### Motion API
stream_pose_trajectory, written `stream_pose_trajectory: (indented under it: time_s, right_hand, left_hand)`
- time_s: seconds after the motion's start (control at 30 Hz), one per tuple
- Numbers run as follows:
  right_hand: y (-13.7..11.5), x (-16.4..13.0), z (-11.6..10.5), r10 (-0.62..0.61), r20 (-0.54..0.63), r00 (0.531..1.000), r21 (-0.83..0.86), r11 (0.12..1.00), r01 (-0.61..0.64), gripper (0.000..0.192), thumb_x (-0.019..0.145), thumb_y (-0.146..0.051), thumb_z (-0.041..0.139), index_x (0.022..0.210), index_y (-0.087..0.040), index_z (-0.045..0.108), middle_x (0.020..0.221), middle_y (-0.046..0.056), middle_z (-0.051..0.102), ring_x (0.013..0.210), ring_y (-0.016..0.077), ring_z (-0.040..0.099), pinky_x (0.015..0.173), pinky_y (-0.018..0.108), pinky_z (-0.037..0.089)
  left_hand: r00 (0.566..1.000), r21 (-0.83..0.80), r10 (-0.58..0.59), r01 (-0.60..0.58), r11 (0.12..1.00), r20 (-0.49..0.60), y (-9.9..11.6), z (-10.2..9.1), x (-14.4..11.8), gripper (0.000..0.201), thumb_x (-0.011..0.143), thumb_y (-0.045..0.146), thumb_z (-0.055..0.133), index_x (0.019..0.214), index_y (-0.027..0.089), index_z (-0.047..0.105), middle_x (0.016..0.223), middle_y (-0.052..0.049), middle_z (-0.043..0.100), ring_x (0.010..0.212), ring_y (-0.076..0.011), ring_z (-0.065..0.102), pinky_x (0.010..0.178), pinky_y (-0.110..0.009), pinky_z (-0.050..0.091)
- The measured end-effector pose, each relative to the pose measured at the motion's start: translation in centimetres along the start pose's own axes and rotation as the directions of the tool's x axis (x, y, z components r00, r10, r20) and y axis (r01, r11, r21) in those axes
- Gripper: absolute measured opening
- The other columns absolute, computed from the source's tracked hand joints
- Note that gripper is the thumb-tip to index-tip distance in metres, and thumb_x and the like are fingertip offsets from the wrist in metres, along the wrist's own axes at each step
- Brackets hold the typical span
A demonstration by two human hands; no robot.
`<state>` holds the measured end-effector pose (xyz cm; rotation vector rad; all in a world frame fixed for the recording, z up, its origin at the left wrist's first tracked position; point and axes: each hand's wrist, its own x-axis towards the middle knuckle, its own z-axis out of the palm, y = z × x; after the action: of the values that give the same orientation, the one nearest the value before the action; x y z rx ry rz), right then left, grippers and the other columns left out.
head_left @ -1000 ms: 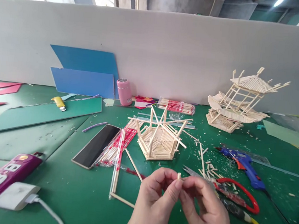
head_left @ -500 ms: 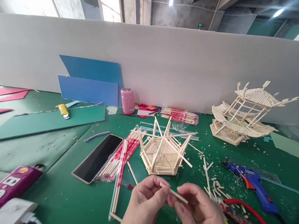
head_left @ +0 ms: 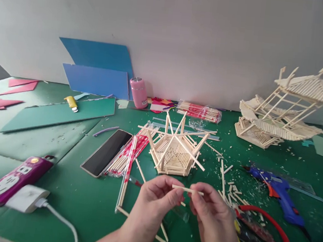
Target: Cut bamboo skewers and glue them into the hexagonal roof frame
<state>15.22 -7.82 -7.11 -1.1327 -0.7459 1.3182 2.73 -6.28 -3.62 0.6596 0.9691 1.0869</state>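
A short wooden stick (head_left: 187, 190) lies level between both hands, at the front of the green table. My left hand (head_left: 157, 203) pinches its left end between thumb and forefinger. At its right end, my right hand (head_left: 211, 213) closes thumb and fingers on it. Just beyond the hands stands a hexagonal stick frame (head_left: 175, 153) with a patterned stick floor, upright posts and long sticks crossing over the top. Left of it lie packs of wooden sticks (head_left: 123, 157) in clear, red-marked wrapping. A few loose sticks (head_left: 164, 233) lie partly hidden under my left hand.
A blue glue gun (head_left: 281, 191), red-handled pliers (head_left: 284, 241) and cut stick pieces (head_left: 232, 190) lie at the right. A tiered stick pavilion (head_left: 283, 118) stands behind. A phone (head_left: 106, 151), a pink canister (head_left: 138, 93) and a purple power strip (head_left: 18, 179) are to the left.
The view has tilted downward, so the table sits higher in the picture. My right hand's fingers have closed on the stick's right end, and the stick has turned from slanting to nearly level.
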Motion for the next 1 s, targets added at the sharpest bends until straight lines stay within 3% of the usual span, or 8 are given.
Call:
stream_pose_trajectory:
  time_s: [0.17, 0.3, 0.4, 0.5, 0.7, 0.8, 0.9, 1.0]
  right_hand:
    - [-0.7, -0.1, -1.3, -0.162, -0.037, 0.986, -0.364, 0.921, 0.137, 0.017, 0.081, -0.036, 0.058, 0.094, -0.026, 0.061, 0.082, -0.001, 0.065, 0.073, 0.0103, 0.061, 0.063, 0.014, 0.05]
    - [0.6, -0.3, -1.9, -0.26, 0.172, 0.95, -0.646, 0.698, 0.308, 0.012, 0.082, -0.029, 0.055, 0.093, -0.024, 0.058, 0.08, 0.001, 0.064, 0.068, 0.013, 0.061, 0.058, 0.019, 0.051]
    - [1.6, -0.3, -1.4, -0.278, 0.349, 0.895, -0.72, 0.532, 0.446, 0.009, 0.085, -0.024, 0.05, 0.093, -0.023, 0.056, 0.076, 0.0, 0.061, 0.066, 0.0128, 0.058, 0.057, 0.022, 0.048]
    - [2.0, -0.2, -0.3, -0.23, 0.474, 0.85, -0.725, 0.446, 0.525, 0.011, 0.087, -0.021, 0.045, 0.094, -0.023, 0.054, 0.078, 0.001, 0.06, 0.069, 0.014, 0.057, 0.061, 0.026, 0.048]
    - [0.4, 0.2, -0.3, -0.203, 0.436, 0.877, -0.782, 0.396, 0.48, 0.012, 0.088, -0.024, 0.043, 0.088, -0.024, 0.056, 0.075, 0.0, 0.06, 0.067, 0.014, 0.058, 0.06, 0.026, 0.047]
    - [-1.9, 1.0, -4.2, -0.36, 0.202, 0.911, -0.9, 0.299, 0.317, 0.014, 0.084, -0.034, 0.049, 0.091, -0.026, 0.057, 0.079, 0.001, 0.063, 0.067, 0.0159, 0.06, 0.059, 0.027, 0.048]
    - [-4.4, 2.2, -10.7, -0.502, -0.079, 0.861, -0.977, 0.21, 0.032, 0.023, 0.079, -0.045, 0.052, 0.093, -0.027, 0.057, 0.083, 0.006, 0.063, 0.062, 0.0188, 0.059, 0.053, 0.03, 0.047]
    - [-5.5, 3.8, -17.6, -0.488, -0.156, 0.859, -0.986, 0.028, -0.163, 0.024, 0.073, -0.042, 0.057, 0.094, -0.03, 0.053, 0.089, 0.011, 0.06, 0.057, 0.0184, 0.057, 0.053, 0.033, 0.045]
  left_hand:
    - [0.99, 0.123, 0.096, -0.083, 0.989, -0.104, 2.0, -2.8, -0.9, 0.01, 0.071, 0.024, 0.071, 0.073, 0.016, 0.065, 0.062, 0.002, 0.059, 0.061, -0.0091, 0.051, 0.06, -0.017, 0.042]
    - [0.978, 0.217, 0.142, -0.107, 0.97, -0.153, 2.8, -4.9, -1.2, 0.011, 0.074, 0.027, 0.069, 0.074, 0.017, 0.066, 0.063, 0.002, 0.059, 0.063, -0.0087, 0.05, 0.06, -0.015, 0.04]
    - [0.978, 0.216, 0.137, -0.101, 0.971, -0.16, 2.5, -5.6, -1.1, 0.014, 0.074, 0.03, 0.069, 0.074, 0.017, 0.064, 0.062, 0.002, 0.058, 0.061, -0.009, 0.048, 0.059, -0.016, 0.04]
    - [0.977, 0.196, 0.124, -0.089, 0.977, -0.174, 2.4, -5.9, -1.0, 0.015, 0.073, 0.03, 0.069, 0.073, 0.016, 0.063, 0.06, 0.002, 0.057, 0.06, -0.009, 0.047, 0.058, -0.016, 0.039]
    - [0.974, 0.259, 0.133, -0.083, 0.962, -0.182, 3.1, -6.7, -1.1, 0.018, 0.072, 0.034, 0.069, 0.072, 0.017, 0.063, 0.06, 0.002, 0.055, 0.06, -0.0096, 0.046, 0.055, -0.016, 0.037]
    - [0.979, 0.293, 0.128, -0.076, 0.953, -0.162, 3.2, -6.3, -0.8, 0.019, 0.072, 0.035, 0.069, 0.071, 0.017, 0.065, 0.061, 0.002, 0.056, 0.06, -0.0099, 0.046, 0.054, -0.016, 0.038]
    - [0.985, 0.296, 0.107, -0.063, 0.953, -0.133, 3.0, -5.4, -0.3, 0.018, 0.07, 0.033, 0.071, 0.07, 0.016, 0.065, 0.059, 0.002, 0.056, 0.058, -0.0097, 0.046, 0.054, -0.016, 0.039]
    - [0.992, 0.242, 0.054, -0.024, 0.97, -0.118, 2.5, -4.2, 0.3, 0.019, 0.067, 0.032, 0.073, 0.067, 0.015, 0.064, 0.057, 0.002, 0.054, 0.056, -0.0097, 0.047, 0.053, -0.017, 0.041]
